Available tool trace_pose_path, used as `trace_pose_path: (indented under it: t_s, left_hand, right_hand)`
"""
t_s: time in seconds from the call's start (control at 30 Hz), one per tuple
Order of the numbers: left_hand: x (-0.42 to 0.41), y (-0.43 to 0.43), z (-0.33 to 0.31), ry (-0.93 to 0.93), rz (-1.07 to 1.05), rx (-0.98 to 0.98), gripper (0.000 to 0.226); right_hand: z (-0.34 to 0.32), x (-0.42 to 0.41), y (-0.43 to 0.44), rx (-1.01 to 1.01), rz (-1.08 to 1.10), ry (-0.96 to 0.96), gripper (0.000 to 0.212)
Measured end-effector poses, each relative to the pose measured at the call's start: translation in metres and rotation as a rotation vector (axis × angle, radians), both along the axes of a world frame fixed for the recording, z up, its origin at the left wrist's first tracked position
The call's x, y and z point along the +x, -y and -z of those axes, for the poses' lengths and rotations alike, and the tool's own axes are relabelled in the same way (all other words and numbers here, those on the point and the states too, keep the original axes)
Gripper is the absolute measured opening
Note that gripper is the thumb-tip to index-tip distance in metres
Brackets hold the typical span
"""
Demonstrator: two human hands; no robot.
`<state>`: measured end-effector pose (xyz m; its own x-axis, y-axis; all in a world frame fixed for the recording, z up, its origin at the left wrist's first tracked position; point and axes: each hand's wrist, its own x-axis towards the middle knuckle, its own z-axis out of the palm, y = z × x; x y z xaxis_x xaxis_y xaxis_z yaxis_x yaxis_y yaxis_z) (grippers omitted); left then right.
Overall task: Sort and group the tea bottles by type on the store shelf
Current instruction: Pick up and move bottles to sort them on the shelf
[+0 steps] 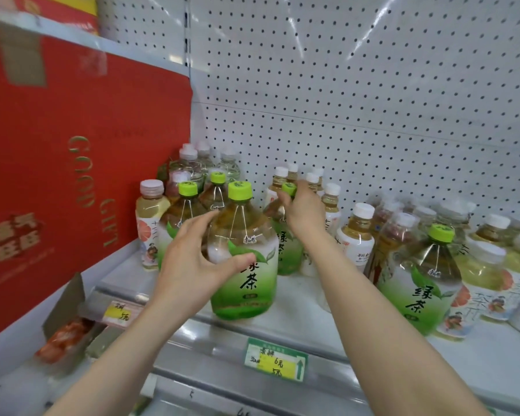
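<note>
Several green-capped green tea bottles stand on the white shelf (pixel 327 322). My left hand (pixel 189 265) grips the body of the front green tea bottle (pixel 246 283) near the shelf edge. My right hand (pixel 300 211) holds the neck of another green tea bottle (pixel 288 253) further back; its cap peeks above my fingers. Two more green-capped bottles (pixel 189 205) stand behind my left hand. One green tea bottle (pixel 424 280) stands apart at the right among white-capped bottles. A white-capped grapefruit tea bottle (pixel 149 223) is at the left.
A big red gift carton (pixel 57 175) walls off the left side. Clear white-capped bottles (pixel 192 163) stand at the back, and white-capped tea bottles (pixel 357 232) crowd the right. A price tag (pixel 275 360) hangs on the shelf edge. A pegboard wall (pixel 373 100) closes the back.
</note>
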<state>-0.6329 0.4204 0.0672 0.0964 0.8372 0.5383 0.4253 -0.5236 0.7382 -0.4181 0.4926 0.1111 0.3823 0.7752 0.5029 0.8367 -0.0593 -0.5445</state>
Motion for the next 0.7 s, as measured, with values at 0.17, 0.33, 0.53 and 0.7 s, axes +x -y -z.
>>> trace_pose_path:
  t_s: [0.17, 0.33, 0.53, 0.7]
  left_hand:
    - [-0.011, 0.015, 0.005, -0.012, -0.029, -0.044, 0.096]
    - [-0.023, 0.023, 0.012, -0.025, -0.031, -0.107, 0.104]
    - [-0.030, 0.027, 0.016, -0.029, -0.018, -0.135, 0.102]
    - [-0.028, 0.027, 0.011, -0.020, -0.009, -0.154, 0.106]
  right_hand:
    - [0.001, -0.005, 0.029, 0.037, -0.081, 0.133, 0.034]
    - [0.005, -0.020, 0.072, 0.057, -0.172, 0.203, 0.036]
    - [-0.045, 0.010, 0.074, -0.049, -0.191, 0.103, 0.051]
    - [-0.085, 0.052, 0.042, -0.525, 0.113, 0.442, 0.042]
